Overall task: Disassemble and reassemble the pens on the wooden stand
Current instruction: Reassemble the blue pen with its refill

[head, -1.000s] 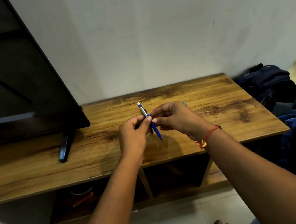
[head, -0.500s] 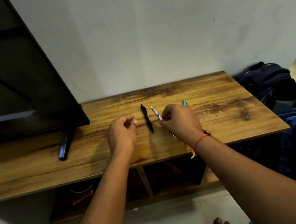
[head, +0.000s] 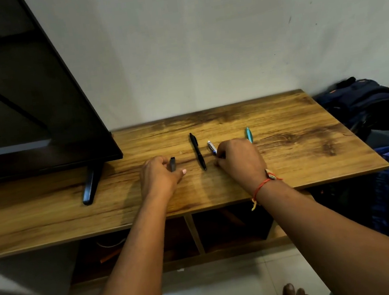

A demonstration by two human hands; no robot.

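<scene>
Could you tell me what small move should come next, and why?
Probably let the right hand release the blue pen onto the wooden stand and reach for the black pen: it lies free between both hands, and a small dark piece sits by the left hand.

We see a black pen (head: 197, 151) lying on the wooden tabletop (head: 289, 159), pointing away from us. Just to its right lies a blue-and-silver pen (head: 212, 147), its near half hidden. A teal pen (head: 248, 134) lies farther right, and a short dark pen piece (head: 172, 164) lies to the left.
</scene>
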